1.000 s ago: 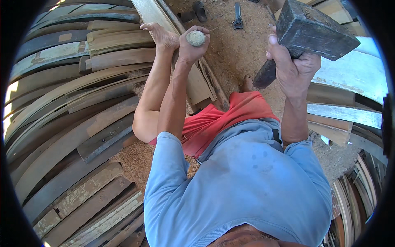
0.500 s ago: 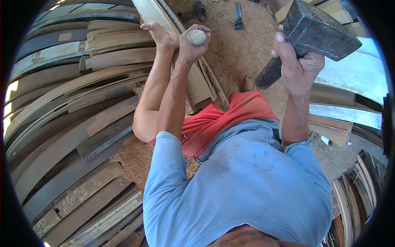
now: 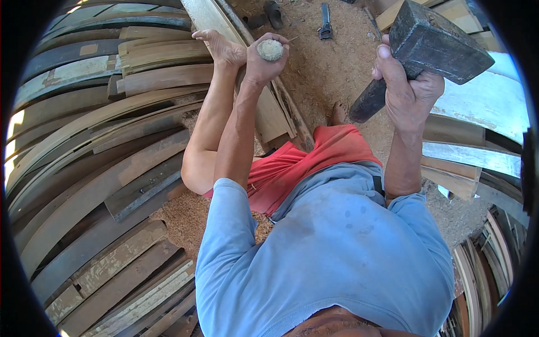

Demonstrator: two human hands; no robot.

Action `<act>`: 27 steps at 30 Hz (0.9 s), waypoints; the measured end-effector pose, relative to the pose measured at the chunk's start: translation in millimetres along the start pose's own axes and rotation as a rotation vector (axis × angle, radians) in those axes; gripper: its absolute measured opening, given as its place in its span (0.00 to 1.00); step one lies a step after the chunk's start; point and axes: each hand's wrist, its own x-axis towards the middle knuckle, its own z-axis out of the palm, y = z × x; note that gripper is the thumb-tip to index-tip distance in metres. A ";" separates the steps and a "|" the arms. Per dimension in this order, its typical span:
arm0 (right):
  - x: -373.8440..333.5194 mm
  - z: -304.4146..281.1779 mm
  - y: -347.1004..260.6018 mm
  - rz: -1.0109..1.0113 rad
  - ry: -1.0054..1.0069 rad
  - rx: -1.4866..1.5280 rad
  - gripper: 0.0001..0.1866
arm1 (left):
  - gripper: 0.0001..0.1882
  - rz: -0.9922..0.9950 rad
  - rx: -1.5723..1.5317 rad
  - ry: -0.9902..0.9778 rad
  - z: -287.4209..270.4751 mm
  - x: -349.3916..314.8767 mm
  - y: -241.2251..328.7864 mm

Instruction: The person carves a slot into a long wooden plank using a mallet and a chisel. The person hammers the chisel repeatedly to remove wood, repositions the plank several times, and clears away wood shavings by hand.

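While the right hand (image 3: 409, 90) gripped a dark handle, its blocky, scuffed mallet (image 3: 437, 42) hung raised. Left hand (image 3: 265, 60) wrapped tight round a chisel (image 3: 270, 49), its round, frayed pale top showing, above a smooth plank (image 3: 269, 112). Sawdust (image 3: 331, 67) lay grainy beyond.

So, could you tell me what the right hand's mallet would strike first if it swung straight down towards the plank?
Probably the pale round tool butt gripped in the left hand, though depth is unclear. The right hand holds the mallet.

We saw stacked planks (image 3: 101, 168) lying left of the sawdust floor (image 3: 331, 67), more boards (image 3: 466, 157) on the right (tools (image 3: 325, 22) lay farther ahead).
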 end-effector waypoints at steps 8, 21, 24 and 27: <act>-1.9 11.9 5.3 0.045 -0.015 0.039 0.04 | 0.06 0.038 0.062 -0.025 4.4 2.3 -5.7; -7.8 55.7 85.8 -0.026 -0.407 -0.461 0.12 | 0.13 0.083 0.187 -0.039 24.4 -21.7 -20.8; 3.7 52.6 48.9 -0.005 -0.274 -0.250 0.12 | 0.06 0.074 0.045 0.266 14.5 -6.9 -28.3; 5.5 44.5 29.1 0.078 -0.240 -0.152 0.09 | 0.05 -0.114 0.017 0.334 -0.4 -1.8 -25.6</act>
